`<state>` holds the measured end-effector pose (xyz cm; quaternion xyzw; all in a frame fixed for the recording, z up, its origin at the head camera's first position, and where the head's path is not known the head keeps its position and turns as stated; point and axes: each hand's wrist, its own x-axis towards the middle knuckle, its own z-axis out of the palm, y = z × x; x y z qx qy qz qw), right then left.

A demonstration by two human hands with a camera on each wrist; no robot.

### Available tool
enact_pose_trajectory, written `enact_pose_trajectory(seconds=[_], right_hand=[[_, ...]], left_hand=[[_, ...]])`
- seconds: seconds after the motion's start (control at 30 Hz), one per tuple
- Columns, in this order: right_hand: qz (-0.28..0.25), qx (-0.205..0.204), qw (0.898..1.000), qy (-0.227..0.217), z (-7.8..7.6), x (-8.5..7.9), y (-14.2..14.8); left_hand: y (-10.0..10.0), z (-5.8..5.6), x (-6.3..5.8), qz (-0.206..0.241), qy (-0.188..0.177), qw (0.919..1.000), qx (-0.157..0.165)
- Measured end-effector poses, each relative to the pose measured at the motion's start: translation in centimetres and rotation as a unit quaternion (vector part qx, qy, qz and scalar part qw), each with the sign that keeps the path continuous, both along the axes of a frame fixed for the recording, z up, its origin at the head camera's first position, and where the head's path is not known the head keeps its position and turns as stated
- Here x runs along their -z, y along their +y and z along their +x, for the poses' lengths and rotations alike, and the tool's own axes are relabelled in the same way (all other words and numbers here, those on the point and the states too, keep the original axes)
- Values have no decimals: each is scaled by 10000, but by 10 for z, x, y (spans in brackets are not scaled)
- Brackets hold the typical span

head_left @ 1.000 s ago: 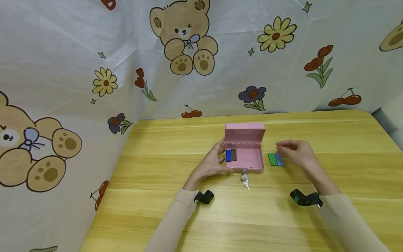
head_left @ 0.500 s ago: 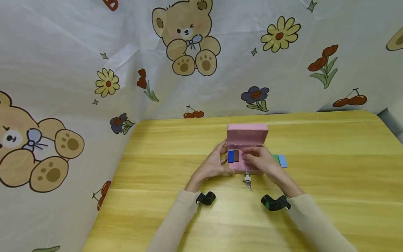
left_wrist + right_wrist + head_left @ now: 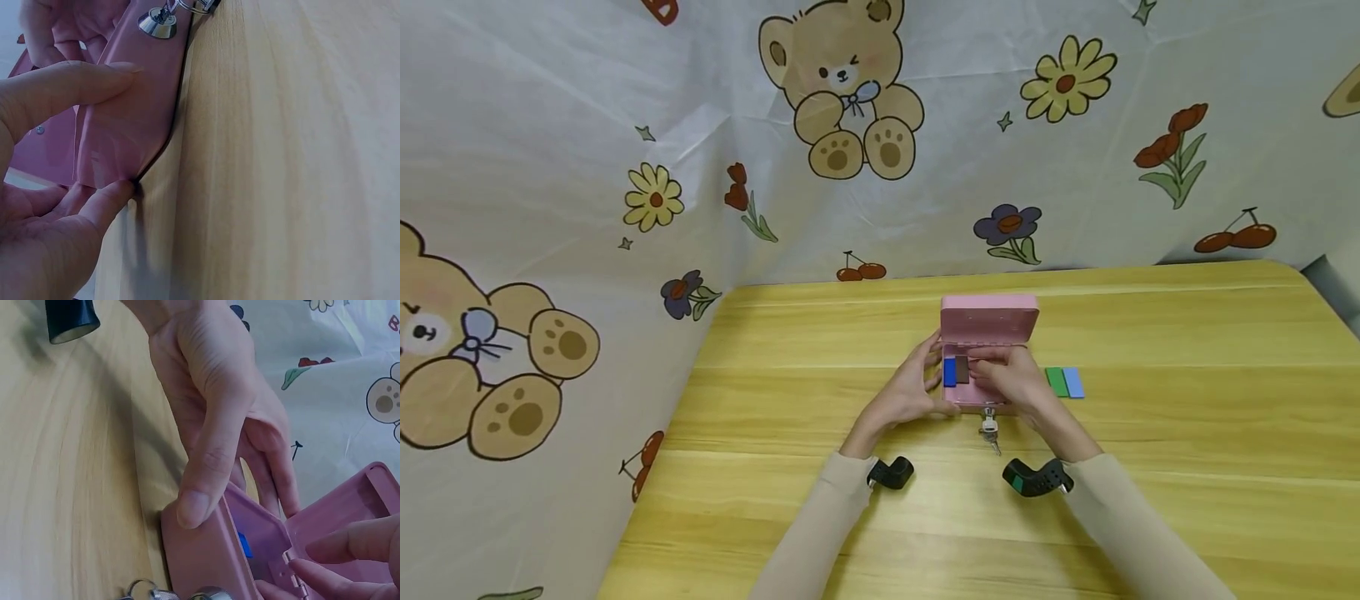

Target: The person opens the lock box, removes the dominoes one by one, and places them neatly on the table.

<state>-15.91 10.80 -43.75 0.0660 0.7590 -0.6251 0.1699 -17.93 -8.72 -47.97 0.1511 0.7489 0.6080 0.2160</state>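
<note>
A pink metal cash box (image 3: 1021, 400) stands on the table with its lid (image 3: 989, 325) raised. My left hand (image 3: 905, 390) grips the box's left end, thumb against the front wall and fingers along the side. My right hand (image 3: 1013, 379) reaches inside, its extended fingertips close to the right edge of a flat brown block (image 3: 962, 369); any contact is hidden. Left of it lies a dark blue block (image 3: 950, 372), partly visible in the right wrist view too. Outside to the right, a green block (image 3: 1056, 382) and a light blue block (image 3: 1074, 382) lie side by side.
Keys (image 3: 989, 427) hang from the lock on the box's front. The wooden table (image 3: 820, 333) ends at a printed cloth (image 3: 940, 233) behind and to the left. Black wrist cameras (image 3: 1037, 478) sit on both wrists.
My right hand has moved left from beside the light blue block into the box, then slightly further toward the brown block. My left hand has stayed on the box.
</note>
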Motion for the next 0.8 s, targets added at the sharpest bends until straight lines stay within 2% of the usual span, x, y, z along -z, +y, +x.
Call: enact_pose_trajectory(seconds=[0.27, 0.43, 0.6, 0.8], right_hand=[[5, 187, 9998, 28, -1, 4, -2], [219, 221, 9994, 151, -4, 7, -5], [593, 201, 9968, 501, -11, 12, -7], [817, 356, 9947, 516, -16, 18, -10]], left_hand=[[-1, 1, 4, -104, -14, 9999, -78], [-1, 0, 4, -56, 15, 10000, -45], [-2, 1, 3, -28, 19, 10000, -40], [-1, 0, 2, -70, 5, 10000, 5]])
